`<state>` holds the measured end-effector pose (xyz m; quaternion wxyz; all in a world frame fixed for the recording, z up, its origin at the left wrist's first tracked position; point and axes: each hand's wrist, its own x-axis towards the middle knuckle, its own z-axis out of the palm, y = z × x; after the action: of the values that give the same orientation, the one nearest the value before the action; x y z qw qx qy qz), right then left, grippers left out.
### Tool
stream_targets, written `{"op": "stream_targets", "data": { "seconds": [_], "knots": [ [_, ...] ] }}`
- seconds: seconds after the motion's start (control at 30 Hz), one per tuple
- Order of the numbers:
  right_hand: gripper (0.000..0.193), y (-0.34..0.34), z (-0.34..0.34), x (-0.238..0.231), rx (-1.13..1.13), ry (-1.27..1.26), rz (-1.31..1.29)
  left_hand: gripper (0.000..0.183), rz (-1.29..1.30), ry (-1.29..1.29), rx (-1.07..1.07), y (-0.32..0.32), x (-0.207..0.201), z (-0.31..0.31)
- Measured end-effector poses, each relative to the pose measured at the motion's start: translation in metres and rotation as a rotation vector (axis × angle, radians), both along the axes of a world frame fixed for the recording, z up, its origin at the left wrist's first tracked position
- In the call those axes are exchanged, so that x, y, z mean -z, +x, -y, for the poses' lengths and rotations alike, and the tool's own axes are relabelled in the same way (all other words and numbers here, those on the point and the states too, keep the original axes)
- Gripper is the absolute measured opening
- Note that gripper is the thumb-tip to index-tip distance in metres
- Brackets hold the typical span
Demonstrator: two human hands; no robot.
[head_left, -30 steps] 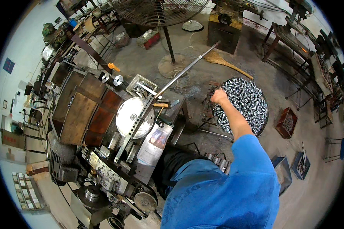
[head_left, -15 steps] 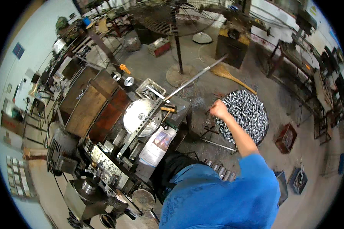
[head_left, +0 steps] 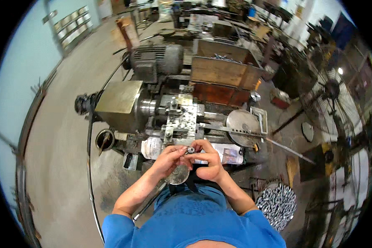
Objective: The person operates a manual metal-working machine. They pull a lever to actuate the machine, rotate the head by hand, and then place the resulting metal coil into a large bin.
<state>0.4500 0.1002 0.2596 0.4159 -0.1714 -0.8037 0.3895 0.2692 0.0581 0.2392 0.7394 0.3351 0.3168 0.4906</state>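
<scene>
In front of my body, at the near side of the lathe-like machine (head_left: 182, 118), both hands meet at a small metal cylinder (head_left: 190, 150) with a hole in its end. My left hand (head_left: 169, 160) pinches it from the left. The fingers of my right hand (head_left: 208, 161) close on it from the right, partly covering it. Just below the hands is a round metal handwheel (head_left: 178, 175). Printed paper sheets (head_left: 228, 153) lie behind my right hand along the machine's near edge.
A perforated bar (head_left: 235, 130) with a long rod (head_left: 291, 150) juts rightward across a round metal disc (head_left: 243, 124). At lower right stands a round container heaped with metal cylinders (head_left: 277, 205). A motor (head_left: 159, 60) and wooden box (head_left: 219, 68) stand behind; a fan (head_left: 332, 89) is right.
The view has swung left toward the machine. My right hand has moved from the heap of metal cylinders to in front of me. My left hand has come into view, and both hold a cylinder.
</scene>
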Motion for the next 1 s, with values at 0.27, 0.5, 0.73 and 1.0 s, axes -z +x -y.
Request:
{"op": "stream_targets", "data": {
  "seconds": [0.27,0.5,0.73,1.0],
  "knots": [
    [0.035,-0.027,-0.010,-0.004,-0.137,0.358,0.410,0.028,-1.047,0.300,-0.023,-0.034,-0.026,0.004],
    [0.020,-0.097,-0.069,-0.035,-0.216,0.550,0.508,0.041,-1.296,0.419,-0.109,-0.106,-0.062,0.024],
    [0.027,-0.178,-0.141,0.003,0.031,0.648,1.047,0.044,-2.045,-0.191,-0.512,-0.226,-0.051,0.136],
    [0.027,-0.190,-0.147,0.007,-0.020,0.425,0.933,0.036,-1.718,-0.536,-0.676,-0.230,0.017,0.231]
  ]
}}
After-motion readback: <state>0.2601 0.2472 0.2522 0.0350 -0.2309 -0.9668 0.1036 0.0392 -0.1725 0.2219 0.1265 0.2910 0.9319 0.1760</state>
